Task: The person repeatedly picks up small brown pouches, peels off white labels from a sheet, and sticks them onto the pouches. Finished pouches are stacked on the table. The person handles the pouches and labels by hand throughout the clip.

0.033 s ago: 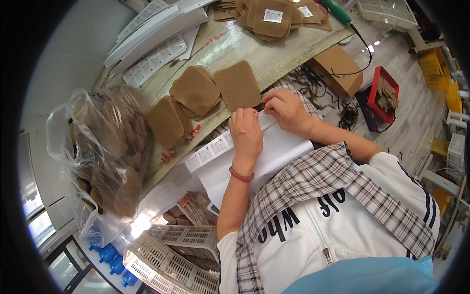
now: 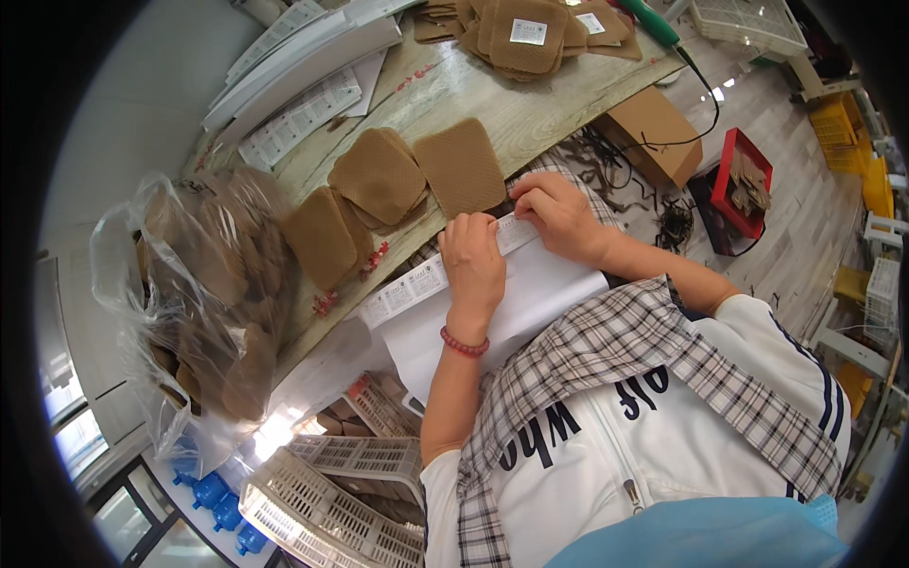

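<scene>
A white label sheet lies across my lap beside the table edge, a row of printed labels along its far border. My left hand is closed on that border near its middle, its fingers curled over the paper; a red bead bracelet circles the wrist. My right hand pinches the sheet's right end, its fingertips partly hidden. Just beyond my left hand, a single brown textured pad lies flat on the table. To its left are a small stack of brown pads and another pad pile at the edge.
A clear plastic bag full of brown pads rests at the table's left. Paper sheets and labelled pads occupy the far side. A cardboard box, red tray and green-handled corded tool are at right; plastic crates stand below left.
My left hand has shifted slightly toward me, and a little more of the label row shows between my hands. The rest looks the same.
</scene>
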### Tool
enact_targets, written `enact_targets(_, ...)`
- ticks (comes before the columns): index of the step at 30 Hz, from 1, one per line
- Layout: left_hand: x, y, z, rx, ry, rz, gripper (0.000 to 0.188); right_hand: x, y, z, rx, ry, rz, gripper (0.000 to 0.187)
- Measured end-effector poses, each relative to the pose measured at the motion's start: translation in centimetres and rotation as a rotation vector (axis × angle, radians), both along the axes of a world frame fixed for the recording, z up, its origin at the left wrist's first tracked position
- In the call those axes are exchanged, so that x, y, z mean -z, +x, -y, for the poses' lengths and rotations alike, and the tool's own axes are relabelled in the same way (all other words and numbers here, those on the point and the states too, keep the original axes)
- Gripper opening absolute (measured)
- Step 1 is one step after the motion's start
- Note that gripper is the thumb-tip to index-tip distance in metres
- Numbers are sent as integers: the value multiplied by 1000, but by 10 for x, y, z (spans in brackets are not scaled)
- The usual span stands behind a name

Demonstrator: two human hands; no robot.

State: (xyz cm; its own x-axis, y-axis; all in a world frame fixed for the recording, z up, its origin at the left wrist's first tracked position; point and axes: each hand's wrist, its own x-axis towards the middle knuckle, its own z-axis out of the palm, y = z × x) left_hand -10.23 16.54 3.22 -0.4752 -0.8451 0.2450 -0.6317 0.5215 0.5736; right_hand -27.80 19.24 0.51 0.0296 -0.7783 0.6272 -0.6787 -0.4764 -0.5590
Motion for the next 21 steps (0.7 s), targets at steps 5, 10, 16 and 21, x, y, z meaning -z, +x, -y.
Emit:
enact_targets(5, -7, 20, 5, -42, 219, -18, 13, 2, -5, -12, -91, -166, -93, 15)
enact_targets(10, -10, 21, 1, -91, 462, -84, 12, -12, -15, -30, -235, -197, -142, 13)
enact_targets(16, -31, 4, -13, -63, 35, 23, 7, -47, -20, -22, -237, 276, 555, 7)
enact_targets(21, -29, 5, -13, -39, -214, 60, 4, -53, -33, 28, -195, 642, 1158, 11)
